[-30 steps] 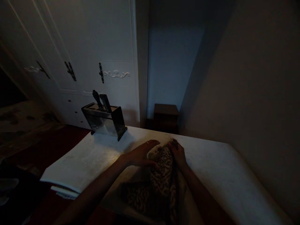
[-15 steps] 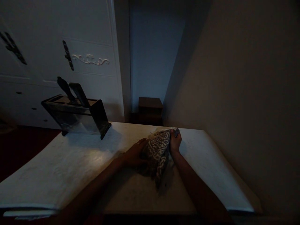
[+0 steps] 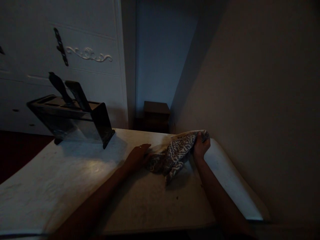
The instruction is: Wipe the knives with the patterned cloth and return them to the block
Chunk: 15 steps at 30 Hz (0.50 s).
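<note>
A crumpled cloth (image 3: 180,148) with a dark and pale scroll pattern and a plain light underside is stretched between my two hands, just over the white tabletop (image 3: 150,203). My right hand (image 3: 201,146) grips its upper right corner, with the thumb on top. At the other end, my left hand (image 3: 137,156) is closed on the cloth's left edge; a ring shows on one finger, and the fingertips are partly hidden in the folds. One loose fold hangs toward the front of the table.
A knife block (image 3: 72,123) with two dark-handled knives stands at the table's back left. Behind it is a white cabinet (image 3: 95,36). A wall (image 3: 262,100) runs along the right, and a small brown box-like piece (image 3: 157,108) sits beyond the far edge.
My right hand has moved right, drawing the cloth's corner with it. My left hand has shifted slightly left, and the cloth is spread wider. The view has turned slightly.
</note>
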Available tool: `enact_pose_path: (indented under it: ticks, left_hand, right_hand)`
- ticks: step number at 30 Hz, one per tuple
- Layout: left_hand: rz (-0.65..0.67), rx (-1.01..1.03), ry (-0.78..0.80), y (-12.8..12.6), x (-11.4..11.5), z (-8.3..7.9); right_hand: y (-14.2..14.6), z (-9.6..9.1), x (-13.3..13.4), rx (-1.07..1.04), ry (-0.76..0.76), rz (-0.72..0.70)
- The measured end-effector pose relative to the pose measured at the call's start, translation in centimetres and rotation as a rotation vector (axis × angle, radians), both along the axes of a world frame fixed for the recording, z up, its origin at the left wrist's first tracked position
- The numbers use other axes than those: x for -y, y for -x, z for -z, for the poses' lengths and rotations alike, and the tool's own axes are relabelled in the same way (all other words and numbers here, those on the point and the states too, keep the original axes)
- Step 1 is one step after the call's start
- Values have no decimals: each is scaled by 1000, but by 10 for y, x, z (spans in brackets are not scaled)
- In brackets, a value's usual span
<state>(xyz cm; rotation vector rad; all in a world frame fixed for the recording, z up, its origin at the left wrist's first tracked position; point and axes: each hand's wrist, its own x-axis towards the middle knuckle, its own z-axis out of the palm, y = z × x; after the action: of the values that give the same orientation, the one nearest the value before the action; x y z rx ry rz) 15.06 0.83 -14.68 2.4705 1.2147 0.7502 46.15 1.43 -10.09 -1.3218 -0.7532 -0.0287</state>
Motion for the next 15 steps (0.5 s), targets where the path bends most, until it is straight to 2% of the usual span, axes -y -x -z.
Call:
enact_pose_path:
  ticks: [3,5,10,15]
  left_hand:
    - [-20,-11,14,2,-6,-3]
    - [-5,-25,21,3,-11,-3]
    - [47,0,80,8,-23,0]
    - [129,46,86,13,-26,2]
  right_hand:
    - [-11,-16,0,96,2,57]
    - [-11,-27,2,177,24,8]
    - [19,-39,11,477,217,-298]
    - [73,-27,24,956,474,-657]
